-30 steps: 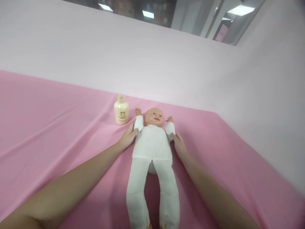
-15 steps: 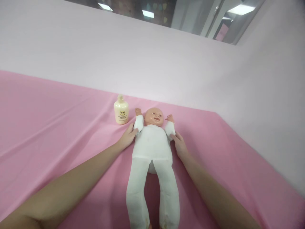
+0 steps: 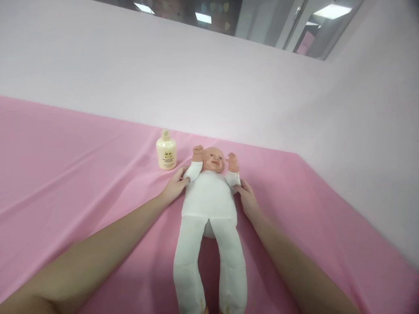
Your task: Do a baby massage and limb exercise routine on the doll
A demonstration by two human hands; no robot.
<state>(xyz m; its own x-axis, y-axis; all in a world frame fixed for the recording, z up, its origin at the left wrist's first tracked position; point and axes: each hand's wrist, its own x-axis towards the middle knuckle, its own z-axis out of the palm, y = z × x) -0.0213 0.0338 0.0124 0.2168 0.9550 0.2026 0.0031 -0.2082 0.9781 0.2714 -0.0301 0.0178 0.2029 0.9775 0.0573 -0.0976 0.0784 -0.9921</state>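
A baby doll [image 3: 209,196] with a white cloth body lies on its back, its head toward the wall and its legs toward me. My left hand [image 3: 176,185] is closed round the doll's arm at the left, near the elbow, thumb on top. At the other side, my right hand [image 3: 247,197] pinches the elbow of the arm on the right. Both doll arms are bent, with their hands raised beside the head. The undersides of the elbows and some of my fingertips are hidden.
A cream pump bottle [image 3: 166,152] with a dark printed label stands left of the doll's head. Pink cloth [image 3: 98,174] with folds covers the table. Behind rises a white wall [image 3: 196,83] with a window [image 3: 262,22] above it.
The doll's forearms have tilted upward; its left-side hand has moved right, closer to the head, and the other hand stands more upright. My hands have barely shifted.
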